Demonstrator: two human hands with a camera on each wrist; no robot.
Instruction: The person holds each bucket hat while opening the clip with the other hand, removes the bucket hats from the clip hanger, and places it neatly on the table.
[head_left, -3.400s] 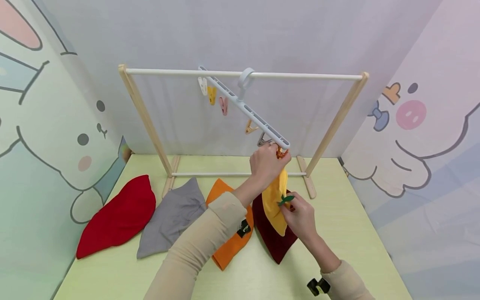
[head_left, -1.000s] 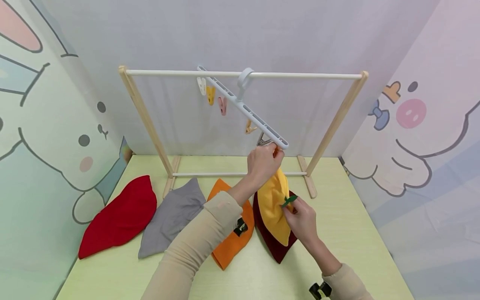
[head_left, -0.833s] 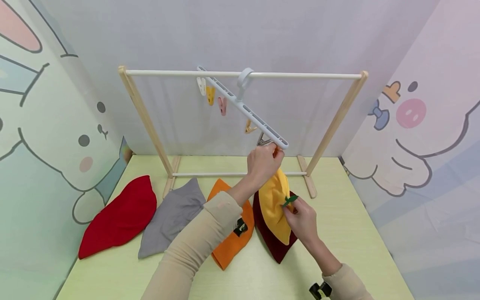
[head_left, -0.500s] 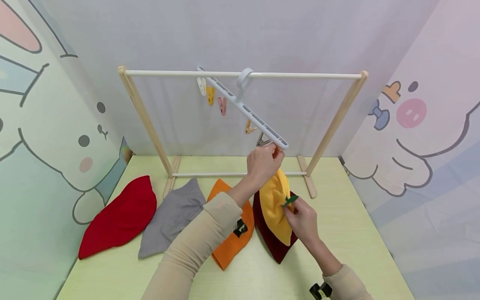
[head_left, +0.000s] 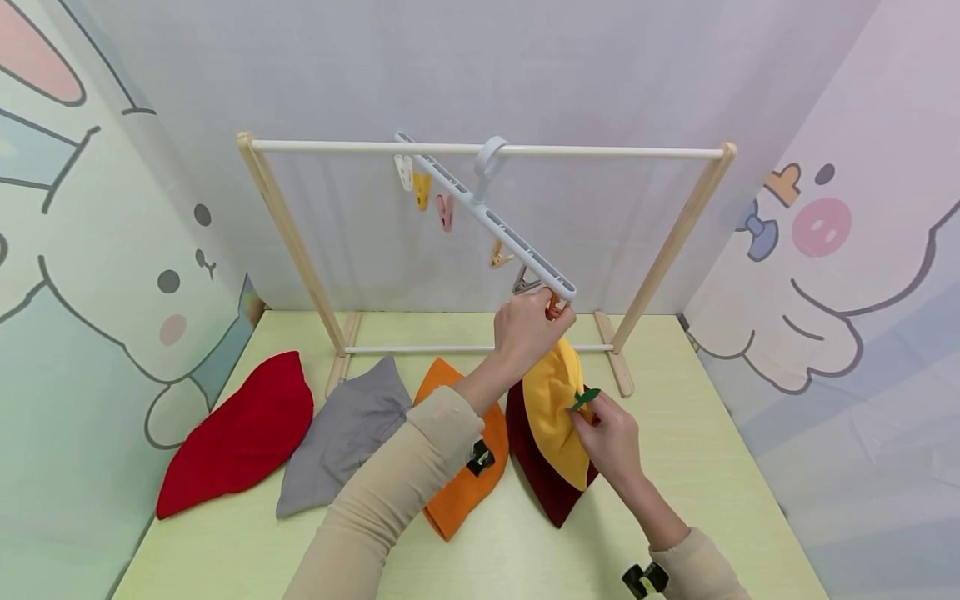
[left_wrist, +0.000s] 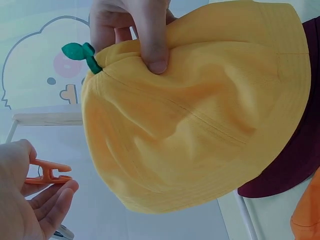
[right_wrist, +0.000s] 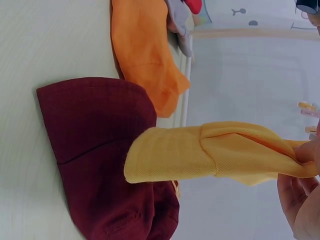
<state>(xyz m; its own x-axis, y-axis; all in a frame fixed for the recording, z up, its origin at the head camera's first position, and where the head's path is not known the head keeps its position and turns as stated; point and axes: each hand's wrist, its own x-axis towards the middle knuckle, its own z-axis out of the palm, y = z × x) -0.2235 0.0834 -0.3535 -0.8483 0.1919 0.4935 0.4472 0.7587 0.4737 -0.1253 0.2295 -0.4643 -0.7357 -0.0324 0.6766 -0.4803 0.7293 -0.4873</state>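
Observation:
A yellow bucket hat (head_left: 553, 425) with a green leaf sprout (head_left: 586, 400) on its crown hangs folded from my right hand (head_left: 611, 435). That hand pinches its fabric beside the sprout. My left hand (head_left: 527, 327) holds an orange clothespin (left_wrist: 49, 171) at the near end of a pale blue hanger (head_left: 517, 242). In the left wrist view the hat lies beside the clothespin, with a gap between them. Beneath the yellow hat a maroon hat (head_left: 536, 467) lies on the table, partly covered.
Orange (head_left: 480, 492), grey (head_left: 341, 442) and red (head_left: 240, 433) hats lie on the table (head_left: 675, 467) to the left. The hanger hooks over the white rod (head_left: 360, 146) of a wooden-sided rack. More clothespins, one of them pink (head_left: 446, 212), hang along it. Cartoon-printed walls surround the table.
Over the last half second the yellow hat and right hand have shifted slightly right, and more of the orange clothespin shows. Since the earliest frame, both hands have moved a little and the hat hangs lower.

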